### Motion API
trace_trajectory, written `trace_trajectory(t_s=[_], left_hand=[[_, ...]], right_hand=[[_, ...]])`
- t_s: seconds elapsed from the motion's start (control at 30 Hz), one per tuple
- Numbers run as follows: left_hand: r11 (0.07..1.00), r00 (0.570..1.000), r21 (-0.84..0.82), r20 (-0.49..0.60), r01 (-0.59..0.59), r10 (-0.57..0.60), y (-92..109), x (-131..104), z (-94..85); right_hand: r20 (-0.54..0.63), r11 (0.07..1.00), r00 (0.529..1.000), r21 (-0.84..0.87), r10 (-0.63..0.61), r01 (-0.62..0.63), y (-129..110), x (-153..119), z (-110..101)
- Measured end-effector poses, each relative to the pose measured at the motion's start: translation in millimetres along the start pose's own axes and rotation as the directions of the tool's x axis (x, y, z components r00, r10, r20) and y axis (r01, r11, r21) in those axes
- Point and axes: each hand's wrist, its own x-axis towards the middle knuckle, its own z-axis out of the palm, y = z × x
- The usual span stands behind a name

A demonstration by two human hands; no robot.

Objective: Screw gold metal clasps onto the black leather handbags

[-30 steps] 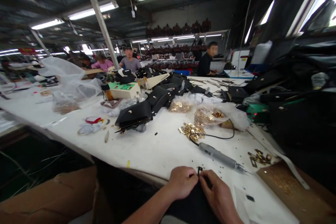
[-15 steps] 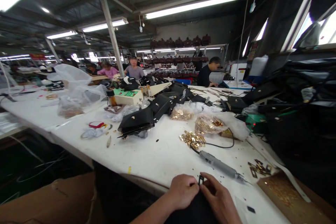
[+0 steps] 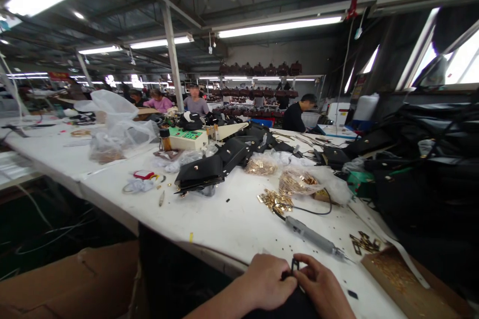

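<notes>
My left hand (image 3: 266, 281) is closed, its thumb and fingers pinched on the edge of a black bag piece (image 3: 297, 305) at the table's front edge. Close beside it, my right hand (image 3: 324, 284) pinches a small rectangular frame (image 3: 295, 265), which looks dark and stands upright at the bag piece's edge. The fingers hide how the frame meets the material. Beyond my hands lies a grey electric screwdriver (image 3: 312, 237) with its cord, its tip pointing right. Loose rectangular frames (image 3: 362, 243) lie to the right, near a cardboard tray (image 3: 377, 264) of small gold-coloured parts.
Gold-coloured metal fittings (image 3: 275, 201) are heaped beside a clear plastic bag (image 3: 299, 182) of more fittings. Black bags (image 3: 200, 174) and a cream machine with a green panel (image 3: 187, 137) stand farther back. A cardboard box (image 3: 71, 279) is at lower left. Other people sit in the background.
My view has tilted up slightly and shifted left, so the table items appear displaced. Both hands remain together at the frame, and my left hand has turned over the black piece's edge.
</notes>
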Motion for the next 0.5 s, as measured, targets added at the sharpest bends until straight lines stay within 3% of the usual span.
trace_trajectory(t_s=[0.23, 0.37, 0.5], left_hand=[[0.927, 0.979, -0.337, 0.167, 0.166, -0.115, 14, -1, 20.0], [0.937, 0.982, -0.328, 0.181, 0.12, -0.063, 23, 7, 21.6], [0.978, 0.988, -0.201, 0.151, 0.053, -0.022, 17, 13, 19.7]], right_hand=[[0.005, 0.997, 0.998, -0.048, 0.063, -0.063, -17, -23, -25], [-0.051, 0.993, 0.997, -0.106, 0.051, -0.056, -26, -33, -41], [-0.076, 0.985, 0.993, -0.138, 0.095, -0.105, -15, -29, -28]])
